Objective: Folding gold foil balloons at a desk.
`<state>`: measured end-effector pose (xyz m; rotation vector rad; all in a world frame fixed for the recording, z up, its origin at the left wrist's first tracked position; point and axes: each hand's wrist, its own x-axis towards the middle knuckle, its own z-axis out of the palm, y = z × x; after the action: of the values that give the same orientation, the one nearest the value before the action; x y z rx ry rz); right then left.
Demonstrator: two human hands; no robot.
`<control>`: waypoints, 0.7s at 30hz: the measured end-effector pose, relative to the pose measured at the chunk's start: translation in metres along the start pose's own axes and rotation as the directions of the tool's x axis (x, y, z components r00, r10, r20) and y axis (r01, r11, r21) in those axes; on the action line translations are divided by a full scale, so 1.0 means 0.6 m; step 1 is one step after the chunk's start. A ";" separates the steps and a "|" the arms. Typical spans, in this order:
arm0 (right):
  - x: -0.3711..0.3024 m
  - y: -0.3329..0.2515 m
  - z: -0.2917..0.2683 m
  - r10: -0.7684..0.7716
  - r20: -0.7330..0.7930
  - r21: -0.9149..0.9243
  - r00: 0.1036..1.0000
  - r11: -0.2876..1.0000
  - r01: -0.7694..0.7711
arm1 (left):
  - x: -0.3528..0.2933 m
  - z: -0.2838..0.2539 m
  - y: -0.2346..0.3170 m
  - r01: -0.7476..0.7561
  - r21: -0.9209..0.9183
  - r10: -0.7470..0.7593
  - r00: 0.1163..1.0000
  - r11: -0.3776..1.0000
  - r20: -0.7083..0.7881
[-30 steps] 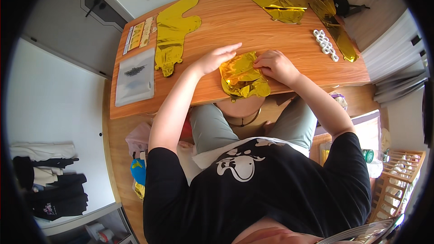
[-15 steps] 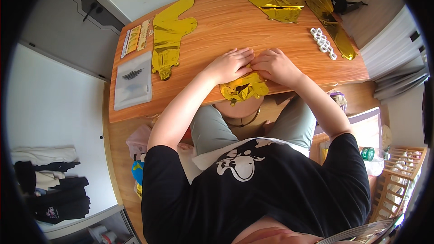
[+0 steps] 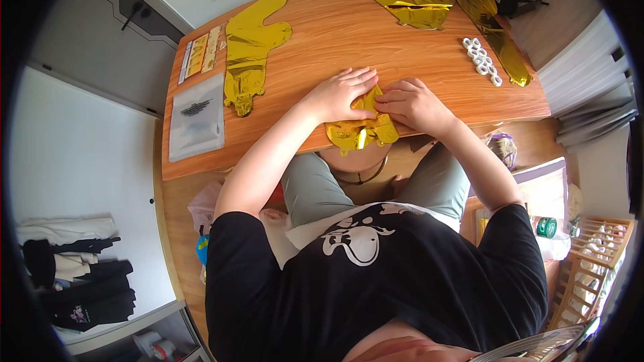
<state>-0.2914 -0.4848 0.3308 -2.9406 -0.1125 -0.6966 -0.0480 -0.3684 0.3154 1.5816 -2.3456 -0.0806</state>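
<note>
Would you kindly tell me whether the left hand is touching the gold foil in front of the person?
Touching. The head view shows the left hand laid over the gold foil, its thumb resting across it with no visible gap.

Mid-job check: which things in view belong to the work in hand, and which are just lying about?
Belongs:
- small gold foil, touched by the left hand and right hand
- other gold foil pieces, probably

Apparently lying about, untouched:
- white rings
- clear plastic bag
- black device
- clothes
</note>
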 end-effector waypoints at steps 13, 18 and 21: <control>-0.008 0.003 -0.013 -0.020 0.069 0.121 0.997 0.993 0.012 | 0.001 -0.013 0.006 -0.029 0.000 0.029 0.998 1.000 0.049; -0.008 0.005 -0.008 -0.020 0.059 0.127 0.998 0.992 0.012 | -0.002 -0.014 0.008 -0.022 -0.009 0.022 0.998 1.000 0.065; -0.004 0.001 -0.015 -0.012 0.063 0.119 0.998 0.993 0.004 | -0.001 -0.015 0.009 -0.028 0.004 0.027 0.997 1.000 0.067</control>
<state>-0.2976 -0.4868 0.3376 -2.8503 -0.1653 -0.5765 -0.0502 -0.3645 0.3247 1.5712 -2.4191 -0.1238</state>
